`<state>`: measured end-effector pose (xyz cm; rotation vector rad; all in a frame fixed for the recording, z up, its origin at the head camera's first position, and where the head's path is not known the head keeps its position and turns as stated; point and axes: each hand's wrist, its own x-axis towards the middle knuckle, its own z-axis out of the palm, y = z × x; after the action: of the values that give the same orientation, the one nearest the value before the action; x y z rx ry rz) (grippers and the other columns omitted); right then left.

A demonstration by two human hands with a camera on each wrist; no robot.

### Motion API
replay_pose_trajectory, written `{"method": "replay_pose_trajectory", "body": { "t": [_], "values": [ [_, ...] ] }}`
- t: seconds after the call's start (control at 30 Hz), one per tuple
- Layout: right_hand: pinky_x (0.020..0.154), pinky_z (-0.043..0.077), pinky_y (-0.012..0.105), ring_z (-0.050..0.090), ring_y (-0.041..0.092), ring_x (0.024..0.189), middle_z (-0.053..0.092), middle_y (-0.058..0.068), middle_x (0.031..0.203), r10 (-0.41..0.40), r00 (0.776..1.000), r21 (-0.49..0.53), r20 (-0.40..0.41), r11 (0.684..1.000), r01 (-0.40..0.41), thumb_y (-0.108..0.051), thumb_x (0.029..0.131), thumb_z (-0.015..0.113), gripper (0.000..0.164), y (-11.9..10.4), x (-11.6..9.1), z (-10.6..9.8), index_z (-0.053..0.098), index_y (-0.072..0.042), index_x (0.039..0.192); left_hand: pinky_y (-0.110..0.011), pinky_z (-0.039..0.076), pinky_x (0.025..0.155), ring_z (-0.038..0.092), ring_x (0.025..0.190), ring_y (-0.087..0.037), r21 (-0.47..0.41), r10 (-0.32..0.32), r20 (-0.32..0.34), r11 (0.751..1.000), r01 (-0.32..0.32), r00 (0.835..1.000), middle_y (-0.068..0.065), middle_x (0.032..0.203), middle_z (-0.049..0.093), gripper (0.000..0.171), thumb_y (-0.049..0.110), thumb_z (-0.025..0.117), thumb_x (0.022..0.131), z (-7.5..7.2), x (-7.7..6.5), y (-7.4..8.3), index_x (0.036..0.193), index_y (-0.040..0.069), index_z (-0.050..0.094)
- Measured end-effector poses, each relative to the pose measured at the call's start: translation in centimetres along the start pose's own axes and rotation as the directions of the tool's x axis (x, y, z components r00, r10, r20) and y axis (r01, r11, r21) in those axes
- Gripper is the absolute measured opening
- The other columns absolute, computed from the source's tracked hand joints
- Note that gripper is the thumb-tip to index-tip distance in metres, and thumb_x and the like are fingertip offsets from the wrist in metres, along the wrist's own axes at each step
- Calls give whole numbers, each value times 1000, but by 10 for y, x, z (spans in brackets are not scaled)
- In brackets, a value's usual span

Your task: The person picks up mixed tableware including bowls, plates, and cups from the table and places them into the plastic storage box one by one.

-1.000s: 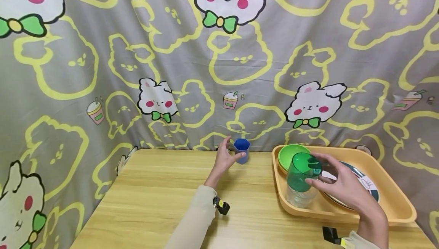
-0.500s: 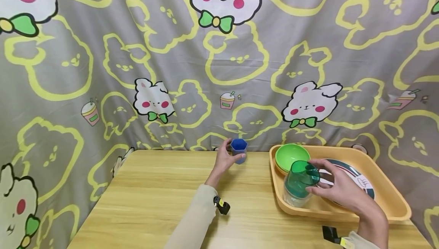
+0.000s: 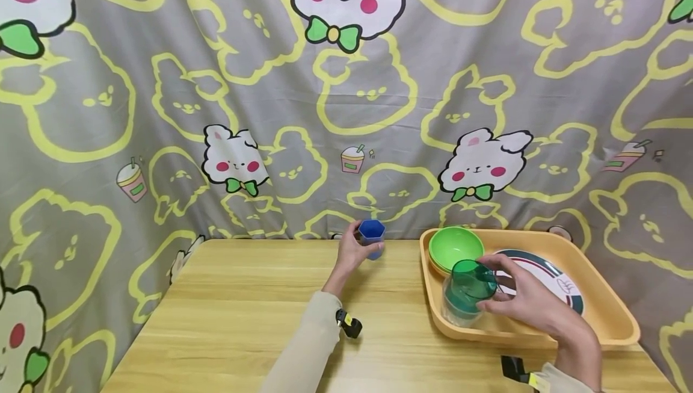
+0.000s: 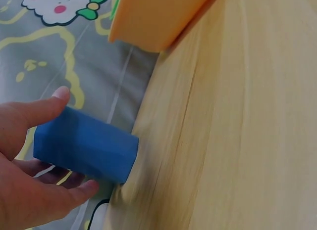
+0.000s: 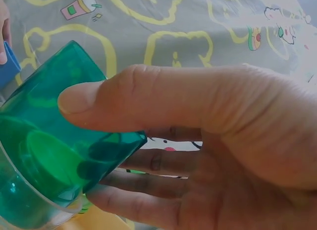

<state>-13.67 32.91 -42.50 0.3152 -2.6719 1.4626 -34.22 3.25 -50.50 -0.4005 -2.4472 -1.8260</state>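
My left hand (image 3: 352, 256) reaches round a blue six-sided cup (image 3: 372, 240) standing at the table's back edge. In the left wrist view the thumb lies at the rim of the blue cup (image 4: 86, 146), with the fingers curled along its other side. My right hand (image 3: 522, 297) holds a see-through green cup (image 3: 470, 284) by its upper part, thumb in front and fingers behind. The green cup's lower part sits inside a clear cup (image 3: 459, 319) in the orange tray. In the right wrist view the thumb presses the side of the tilted green cup (image 5: 54, 101).
The orange tray (image 3: 612, 315) stands on the right of the wooden table (image 3: 243, 303). Inside it are a green bowl (image 3: 455, 247), stacked on something orange, and a white plate (image 3: 541, 272) with a dark green rim. A patterned curtain (image 3: 303, 104) hangs right behind the table.
My right hand has lowered the green cup deeper into the clear cup. My left fingers have closed in round the blue cup. The head view has turned slightly right.
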Motion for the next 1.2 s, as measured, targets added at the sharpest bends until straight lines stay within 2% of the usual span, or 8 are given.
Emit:
{"method": "replay_pose_trajectory", "body": {
  "t": [0.1, 0.2, 0.47, 0.9, 1.2],
  "values": [
    [83, 58, 25, 57, 45, 119, 55, 23, 131, 7, 1000, -1, 13, 1000, -7, -9, 79, 89, 73, 0, 1, 2, 47, 5, 137, -51, 51, 104, 60, 120, -41, 10, -1, -7, 1000, 1, 1000, -27, 128, 62, 76, 6, 91, 75, 1, 0, -1, 139, -7, 53],
    [83, 59, 28, 57, 45, 120, 56, 23, 130, 6, 1000, -4, 20, 1000, -6, -9, 79, 89, 73, -1, 2, 3, 47, 6, 136, -51, 51, 103, 61, 120, -41, 5, 3, -13, 1000, -2, 1000, -27, 127, 63, 74, 6, 91, 75, 3, 1, -3, 137, -7, 54],
    [83, 58, 26, 57, 46, 120, 56, 23, 129, 29, 999, 1, 22, 1000, -29, -10, 78, 89, 73, -1, 2, 5, 47, 7, 135, -51, 54, 99, 61, 117, -40, 15, 6, -44, 1000, -5, 999, -28, 124, 64, 65, 8, 87, 80, 4, -1, -5, 135, -7, 55],
    [85, 56, 22, 55, 46, 123, 55, 23, 132, 41, 998, 0, 37, 999, -42, -13, 81, 88, 75, -1, 2, 0, 45, 7, 139, -49, 55, 98, 61, 118, -41, -9, 12, -41, 1000, -12, 999, -29, 126, 63, 65, 7, 86, 82, -3, -2, 5, 136, -8, 54],
    [84, 56, 21, 55, 48, 123, 54, 23, 131, 40, 999, 9, 34, 999, -41, -11, 81, 88, 73, -1, 2, 1, 45, 6, 138, -49, 56, 97, 61, 117, -40, -56, 37, -28, 998, -38, 999, -27, 125, 63, 62, 8, 87, 82, -14, -9, 16, 135, -6, 58]
  ]
}}
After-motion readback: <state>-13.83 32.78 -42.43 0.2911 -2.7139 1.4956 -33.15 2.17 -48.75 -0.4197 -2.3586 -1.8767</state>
